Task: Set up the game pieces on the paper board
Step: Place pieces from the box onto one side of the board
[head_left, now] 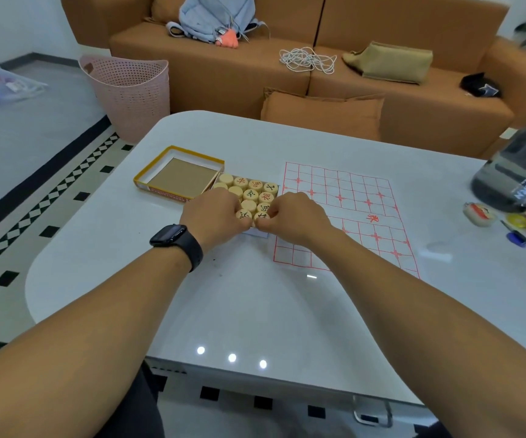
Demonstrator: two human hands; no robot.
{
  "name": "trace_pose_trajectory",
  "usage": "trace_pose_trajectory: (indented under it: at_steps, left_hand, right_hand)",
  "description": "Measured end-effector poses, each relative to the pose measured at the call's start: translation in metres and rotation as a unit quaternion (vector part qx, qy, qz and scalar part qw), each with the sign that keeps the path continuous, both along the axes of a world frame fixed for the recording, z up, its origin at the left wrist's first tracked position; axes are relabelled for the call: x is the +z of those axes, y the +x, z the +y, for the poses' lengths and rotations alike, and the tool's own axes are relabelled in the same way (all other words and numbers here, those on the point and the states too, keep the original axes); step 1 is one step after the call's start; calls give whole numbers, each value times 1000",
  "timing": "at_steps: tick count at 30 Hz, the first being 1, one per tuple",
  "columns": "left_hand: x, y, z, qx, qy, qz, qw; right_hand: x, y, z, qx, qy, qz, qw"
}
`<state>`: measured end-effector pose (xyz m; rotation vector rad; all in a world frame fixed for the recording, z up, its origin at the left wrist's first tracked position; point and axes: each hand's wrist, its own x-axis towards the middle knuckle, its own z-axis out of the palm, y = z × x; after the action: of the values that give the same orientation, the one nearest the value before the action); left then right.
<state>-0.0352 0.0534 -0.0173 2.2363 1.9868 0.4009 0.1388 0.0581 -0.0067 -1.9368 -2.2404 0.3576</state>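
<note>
i see the glossy white rounded bench [255, 311] carrying everything. just right of my fingers lies the white paper board with a red grid [350, 213], flat and with no pieces on it. far left of my fingers sits the yellow-rimmed cardboard box lid [178, 178], holding only a brown card insert. directly under and ahead of my fingers is the packed block of round pale wooden game pieces [250, 192], some with red or black characters up, some blank. my left hand [214, 216] and right hand [296, 216] meet at the block's near edge, fingers curled in; each seems to pinch a near-row piece, though the tips are partly hidden. the tray under the pieces is mostly hidden. my worry: lifting two tightly packed discs at once could drag neighbours out and scatter them, and a careless sleeve-side wrist could skew the light paper.
</note>
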Motion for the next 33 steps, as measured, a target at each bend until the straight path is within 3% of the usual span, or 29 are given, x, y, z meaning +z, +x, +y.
trace_pose_trajectory:
  at_steps: [6,11,17,21,27,33]
  left_hand:
    - [18,4,-17,-22,57,-74,995]
    - [16,21,-43,-71,14,-88,994]
    - [4,46,-64,-95,-31,-89,991]
    - [0,60,-67,-87,-30,-73,993]
    - [-4,57,-60,-60,-38,-29,997]
    - [-4,47,-50,-42,-42,-39,997]
  right_hand:
    - [12,32,-32,-12,28,68,997]
    - [7,81,-73,-12,39,31,999]
    - [-3,125,-88,-58,-49,63,995]
    - [-9,123,-80,-64,-38,86,993]
    - [-18,86,-43,-22,27,42,999]
    - [-28,69,-23,10,35,-25,999]
